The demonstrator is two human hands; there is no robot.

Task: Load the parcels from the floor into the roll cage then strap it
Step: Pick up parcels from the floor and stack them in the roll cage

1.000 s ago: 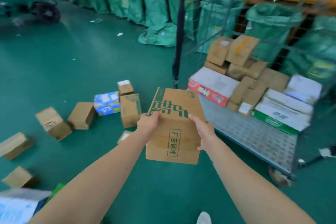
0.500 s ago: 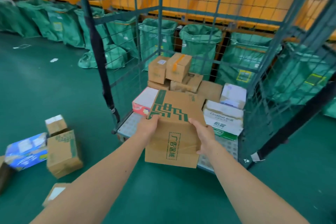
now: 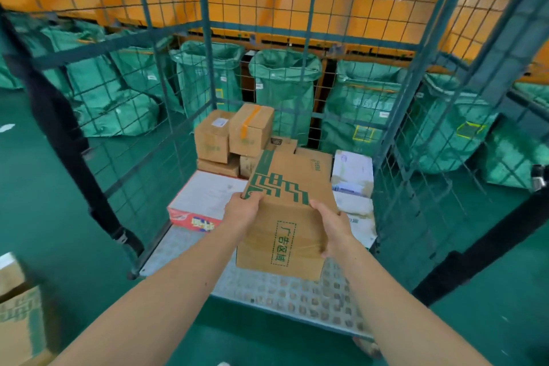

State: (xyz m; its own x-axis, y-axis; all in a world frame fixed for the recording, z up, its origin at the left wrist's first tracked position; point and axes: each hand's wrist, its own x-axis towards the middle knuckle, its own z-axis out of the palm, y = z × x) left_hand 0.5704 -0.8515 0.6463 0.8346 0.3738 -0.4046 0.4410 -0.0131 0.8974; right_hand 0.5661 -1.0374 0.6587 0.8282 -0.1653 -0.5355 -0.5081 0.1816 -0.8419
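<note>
Both hands are holding one cardboard parcel [image 3: 285, 217] just above the front of the roll cage [image 3: 205, 38], over its perforated deck [image 3: 282, 297]. The left hand [image 3: 242, 211] is gripping the parcel's upper left edge and the right hand [image 3: 334, 224] is clasping its right side, so the parcel is sitting between the palms. It is looking stiff and light enough to carry at arm's length. Opposite side faces are probably giving the safest hold, since the clear tape may be slick. Stacked parcels [image 3: 234, 134] are lying at the cage's back.
</note>
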